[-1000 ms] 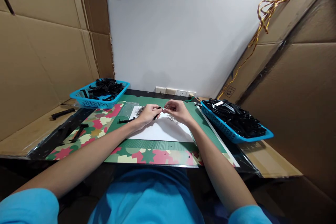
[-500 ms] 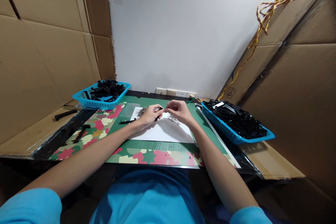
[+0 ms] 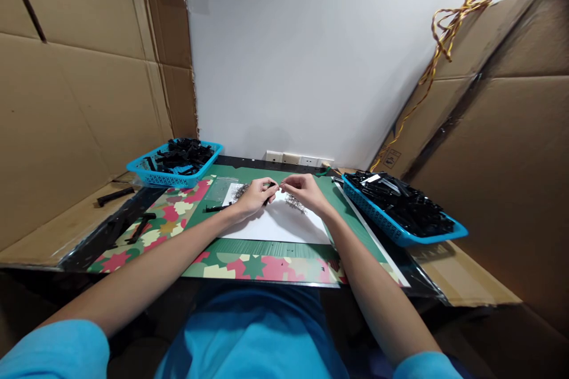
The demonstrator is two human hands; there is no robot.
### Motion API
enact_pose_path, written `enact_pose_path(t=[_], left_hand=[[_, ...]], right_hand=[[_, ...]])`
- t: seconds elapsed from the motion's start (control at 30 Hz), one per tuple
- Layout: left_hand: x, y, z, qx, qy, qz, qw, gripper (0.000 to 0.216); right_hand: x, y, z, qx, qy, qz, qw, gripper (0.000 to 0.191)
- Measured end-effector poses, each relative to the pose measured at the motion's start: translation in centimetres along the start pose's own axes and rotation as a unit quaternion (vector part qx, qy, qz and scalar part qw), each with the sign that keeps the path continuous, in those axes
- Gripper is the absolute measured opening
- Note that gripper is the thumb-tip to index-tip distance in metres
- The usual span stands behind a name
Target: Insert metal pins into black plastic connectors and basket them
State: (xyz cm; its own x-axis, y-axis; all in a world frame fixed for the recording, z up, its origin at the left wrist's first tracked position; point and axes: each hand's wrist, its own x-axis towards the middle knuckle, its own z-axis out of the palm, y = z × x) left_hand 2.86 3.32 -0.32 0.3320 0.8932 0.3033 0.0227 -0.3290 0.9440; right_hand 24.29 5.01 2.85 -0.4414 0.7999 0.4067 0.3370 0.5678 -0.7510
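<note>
Both my hands meet over a white sheet of paper [image 3: 275, 225] on the green mat [image 3: 253, 246]. My left hand [image 3: 254, 195] is closed round a small black plastic part [image 3: 268, 191]. My right hand [image 3: 302, 190] pinches something tiny and thin at its fingertips, too small to name, right against that black part. Two small heaps of tiny metal pieces lie on the paper, one [image 3: 240, 190] by my left hand and one [image 3: 296, 204] under my right hand. A loose black strip [image 3: 216, 208] lies left of the paper.
A blue basket [image 3: 173, 167] of black parts stands back left; a longer blue basket [image 3: 400, 213] of black parts lies at the right. Loose black parts [image 3: 141, 225] rest on the camouflage-patterned cover. Cardboard walls stand on both sides. Wall sockets [image 3: 297, 160] sit behind the mat.
My hands have stayed together over the paper, fingertips drawing slightly closer. The view has shifted a little as my head moved.
</note>
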Motion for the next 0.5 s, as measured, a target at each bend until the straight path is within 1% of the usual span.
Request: enact_pose_path(t=[0.1, 0.23, 0.3, 0.4, 0.5], left_hand=[[0.03, -0.01, -0.02, -0.019, -0.002, -0.011, 1.000, 0.041], [0.28, -0.03, -0.23, -0.119, -0.002, -0.068, 0.991, 0.040], [0.34, -0.07, -0.38, -0.156, -0.014, -0.081, 0.984, 0.036], [0.33, -0.13, -0.50, -0.166, -0.025, -0.087, 0.982, 0.030], [0.25, -0.18, -0.41, -0.155, -0.034, -0.098, 0.983, 0.032]], right_hand=[[-0.01, 0.02, 0.12, 0.008, 0.008, 0.005, 1.000, 0.035], [-0.02, 0.02, 0.26, -0.022, 0.054, -0.013, 0.998, 0.031], [-0.04, 0.02, 0.40, -0.052, 0.077, -0.032, 0.995, 0.030], [-0.06, 0.13, 0.68, -0.085, 0.105, -0.068, 0.988, 0.025], [-0.02, 0.43, 0.92, -0.109, 0.128, -0.099, 0.981, 0.018]])
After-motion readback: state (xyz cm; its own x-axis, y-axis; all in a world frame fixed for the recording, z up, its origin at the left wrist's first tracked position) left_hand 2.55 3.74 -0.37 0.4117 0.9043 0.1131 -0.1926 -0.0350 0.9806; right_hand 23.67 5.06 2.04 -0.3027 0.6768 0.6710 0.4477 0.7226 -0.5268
